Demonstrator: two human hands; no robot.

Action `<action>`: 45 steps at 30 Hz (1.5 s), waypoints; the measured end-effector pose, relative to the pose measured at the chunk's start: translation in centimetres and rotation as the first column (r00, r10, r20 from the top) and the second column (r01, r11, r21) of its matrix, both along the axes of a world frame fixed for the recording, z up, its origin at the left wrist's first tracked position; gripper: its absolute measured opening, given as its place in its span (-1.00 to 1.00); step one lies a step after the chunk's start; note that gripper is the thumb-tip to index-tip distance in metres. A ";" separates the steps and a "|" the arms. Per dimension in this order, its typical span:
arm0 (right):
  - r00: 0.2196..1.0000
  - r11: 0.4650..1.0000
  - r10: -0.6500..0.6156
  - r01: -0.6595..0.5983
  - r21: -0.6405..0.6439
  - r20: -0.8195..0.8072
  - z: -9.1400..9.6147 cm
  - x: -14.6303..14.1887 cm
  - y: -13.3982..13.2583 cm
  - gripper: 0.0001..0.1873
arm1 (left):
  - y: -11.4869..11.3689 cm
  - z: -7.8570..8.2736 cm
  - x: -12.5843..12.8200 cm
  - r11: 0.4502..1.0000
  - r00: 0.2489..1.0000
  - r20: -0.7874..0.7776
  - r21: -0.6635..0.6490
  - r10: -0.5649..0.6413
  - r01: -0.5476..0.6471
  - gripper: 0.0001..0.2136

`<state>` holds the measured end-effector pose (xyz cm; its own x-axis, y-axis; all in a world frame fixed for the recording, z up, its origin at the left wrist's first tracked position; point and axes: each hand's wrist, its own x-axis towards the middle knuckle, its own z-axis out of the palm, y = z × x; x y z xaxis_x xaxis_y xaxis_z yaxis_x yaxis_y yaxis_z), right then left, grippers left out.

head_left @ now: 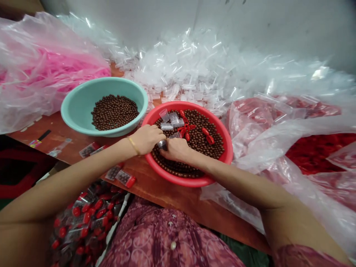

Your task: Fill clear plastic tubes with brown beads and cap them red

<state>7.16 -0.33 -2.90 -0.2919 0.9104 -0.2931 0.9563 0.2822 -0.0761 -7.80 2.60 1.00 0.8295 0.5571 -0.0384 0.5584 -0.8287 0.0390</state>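
In the head view, a small, shiny, see-through plastic case (pixel 162 144) sits at nine o'clock over the round red plastic bowl (pixel 183 180). The right hand (pixel 178 149) curls closed around it. The left hand (pixel 148 139) touches it; I can't tell if it pinches. Probably light, slippery, thin; hold its sides.

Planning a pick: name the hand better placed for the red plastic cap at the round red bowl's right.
Probably the right hand: nearer the red cap; the left hand sits farther left.
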 end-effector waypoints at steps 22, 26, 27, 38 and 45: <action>0.976 0.966 -0.017 0.072 0.247 -0.215 5.3 8.9 3.8 -0.52 | 0.3 3.8 2.6 0.892 0.986 -0.155 -0.434 0.060 -0.123 -0.79; 0.980 0.957 -0.197 0.190 0.219 0.011 5.8 10.0 3.4 -0.51 | -2.4 0.4 6.4 0.873 0.966 -0.255 -0.481 -0.051 -0.081 -0.78; 0.964 0.952 -0.248 0.223 0.211 0.096 5.6 10.8 3.1 -0.51 | -2.9 -0.5 7.1 0.874 0.962 -0.270 -0.477 -0.046 -0.092 -0.80; 0.950 0.930 -0.291 0.253 0.266 0.114 1.3 12.3 0.8 -0.68 | -1.6 -5.1 13.6 0.767 0.910 -0.105 -0.506 0.401 -0.396 -0.82; 0.778 0.828 -0.268 0.488 0.278 -0.568 0.2 13.6 2.0 -0.78 | 0.4 -6.5 14.3 0.473 0.706 0.196 -0.854 0.680 -0.218 -0.87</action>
